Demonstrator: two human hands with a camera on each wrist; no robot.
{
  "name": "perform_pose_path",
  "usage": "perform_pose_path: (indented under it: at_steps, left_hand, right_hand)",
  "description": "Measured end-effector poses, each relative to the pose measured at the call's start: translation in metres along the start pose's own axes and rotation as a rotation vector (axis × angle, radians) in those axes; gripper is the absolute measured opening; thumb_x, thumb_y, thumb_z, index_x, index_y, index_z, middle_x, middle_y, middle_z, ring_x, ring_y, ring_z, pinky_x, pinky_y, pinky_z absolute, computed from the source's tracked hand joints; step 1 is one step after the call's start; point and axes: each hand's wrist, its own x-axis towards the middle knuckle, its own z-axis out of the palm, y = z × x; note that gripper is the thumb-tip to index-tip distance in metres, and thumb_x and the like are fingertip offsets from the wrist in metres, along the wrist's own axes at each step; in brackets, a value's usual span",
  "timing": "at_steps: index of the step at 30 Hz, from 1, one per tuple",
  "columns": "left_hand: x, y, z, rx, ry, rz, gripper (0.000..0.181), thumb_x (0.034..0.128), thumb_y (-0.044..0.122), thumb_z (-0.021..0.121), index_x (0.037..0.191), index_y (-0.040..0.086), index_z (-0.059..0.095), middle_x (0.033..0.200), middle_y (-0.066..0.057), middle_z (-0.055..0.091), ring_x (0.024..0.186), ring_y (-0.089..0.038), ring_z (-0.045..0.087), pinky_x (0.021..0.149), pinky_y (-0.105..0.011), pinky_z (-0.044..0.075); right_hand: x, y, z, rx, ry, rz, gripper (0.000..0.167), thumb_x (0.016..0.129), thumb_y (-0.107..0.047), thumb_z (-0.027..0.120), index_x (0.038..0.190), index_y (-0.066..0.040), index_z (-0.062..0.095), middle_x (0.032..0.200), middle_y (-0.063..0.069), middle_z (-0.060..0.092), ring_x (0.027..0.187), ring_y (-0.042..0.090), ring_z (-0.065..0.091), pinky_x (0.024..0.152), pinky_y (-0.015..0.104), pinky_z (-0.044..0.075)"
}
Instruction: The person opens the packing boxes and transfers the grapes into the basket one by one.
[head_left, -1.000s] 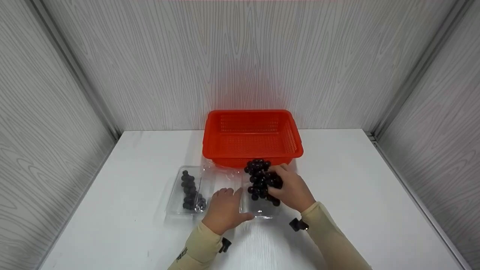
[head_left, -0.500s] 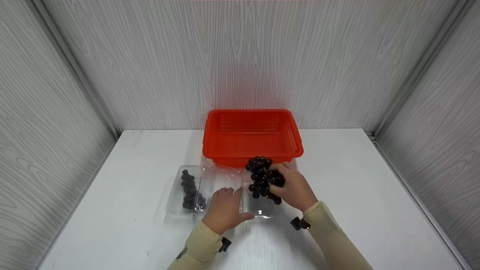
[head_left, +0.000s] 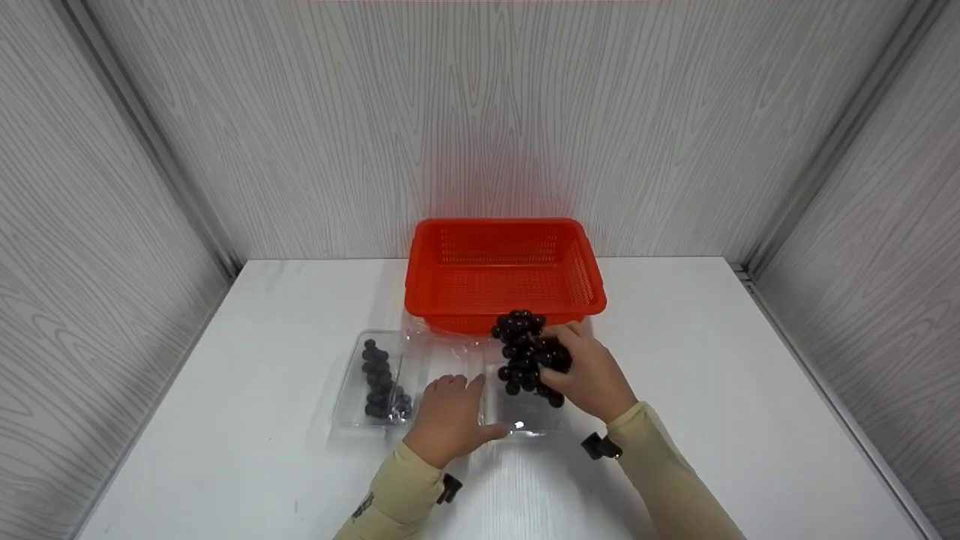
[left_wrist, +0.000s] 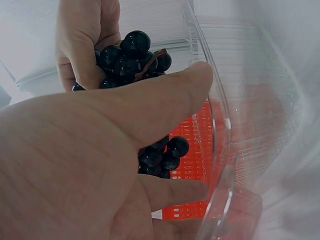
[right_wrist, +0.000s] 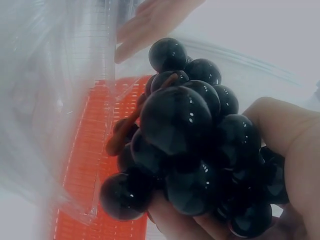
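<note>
My right hand [head_left: 589,375] grips a bunch of black grapes [head_left: 520,351] between thumb and fingers, raised over the right half of a clear plastic container [head_left: 525,433]. In the right wrist view the grapes [right_wrist: 175,120] look glossy, with a brown stem [right_wrist: 122,132] on one side. My left hand [head_left: 448,421] rests on the middle of the container; in the left wrist view its thumb and fingers lie fairly straight against the clear rim [left_wrist: 220,120]. A second, narrower bunch of dark grapes [head_left: 377,379] lies in the container's left half.
Directly behind the container stands a red plastic basket [head_left: 502,304] with perforated sides, its near wall close to the clear plastic. All of it sits on a white table [head_left: 675,360]. A pale wood-grain panel [head_left: 480,112] rises behind, with others at both sides.
The right hand has shifted slightly up and to the right, carrying the bunch of grapes with it. The left hand, container and basket look unmoved.
</note>
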Motion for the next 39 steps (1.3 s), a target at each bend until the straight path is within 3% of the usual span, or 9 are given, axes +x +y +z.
perform_pose_path:
  at_steps: [31, 39]
  left_hand:
    - [0.0022, 0.0034, 0.0015, 0.005, -0.01, 0.004, 0.084, 0.0807, 0.056, 0.082, 0.138, -0.001, 0.06, 0.12, -0.022, 0.067, 0.114, -0.039, 0.062, 0.103, -0.055, 0.048]
    - [0.0026, 0.0023, 0.0016, 0.007, -0.013, 0.009, 0.084, 0.0812, 0.058, 0.081, 0.137, -0.001, 0.061, 0.117, -0.021, 0.068, 0.111, -0.038, 0.062, 0.101, -0.054, 0.049]
  right_hand:
    - [-0.0018, -0.004, -0.0102, -0.044, 0.108, -0.074, 0.037, 0.086, -0.009, 0.078, 0.121, -0.015, 0.069, 0.112, 0.002, 0.061, 0.097, 0.02, 0.066, 0.088, 0.04, 0.061]
    - [0.0015, -0.0065, -0.003, -0.029, 0.15, -0.081, 0.039, 0.086, -0.01, 0.077, 0.123, -0.014, 0.068, 0.114, 0.003, 0.061, 0.102, 0.022, 0.066, 0.091, 0.043, 0.06]
